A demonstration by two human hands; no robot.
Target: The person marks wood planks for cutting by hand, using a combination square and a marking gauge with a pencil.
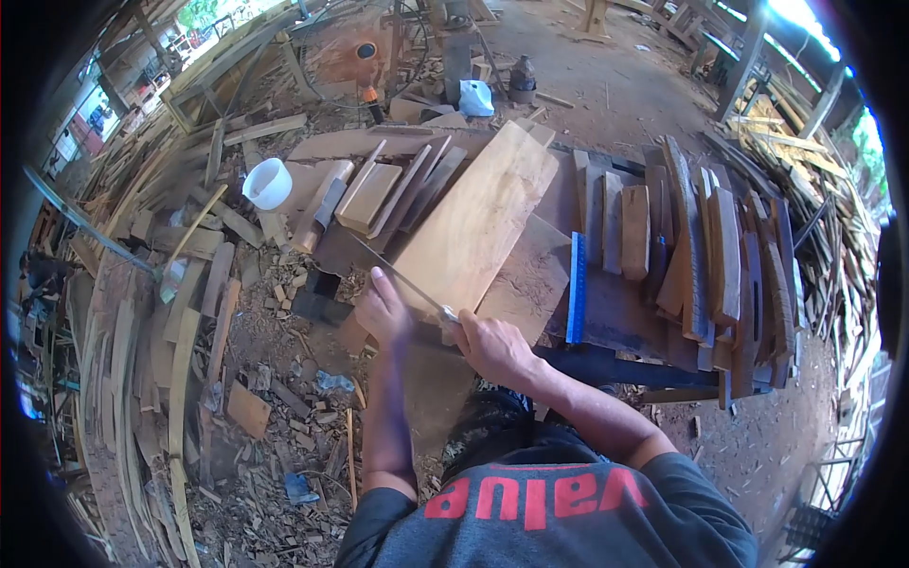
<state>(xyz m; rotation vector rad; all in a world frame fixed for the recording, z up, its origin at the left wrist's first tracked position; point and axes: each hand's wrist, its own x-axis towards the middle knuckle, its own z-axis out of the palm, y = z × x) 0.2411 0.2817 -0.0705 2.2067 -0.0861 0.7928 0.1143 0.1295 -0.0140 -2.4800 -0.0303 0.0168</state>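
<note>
My right hand (497,350) is wrapped around the pale handle of a long, thin metal blade (402,277). The blade slants up and left across the near end of a wide wooden board (483,208); whether it is a knife or a file I cannot make out. Just below the blade is my left hand (383,310), its fingers curled and its thumb pointing up close to the metal. What those fingers hold, if anything, is hidden. The board lies tilted on the workbench, its far end angled right.
Wooden pieces (634,232) line the bench on the right, beside a blue ruler (576,289). Shorter blocks (369,197) lie left of the board. A white bucket (268,184) stands farther left. Scrap planks (185,369) and chips cover the floor.
</note>
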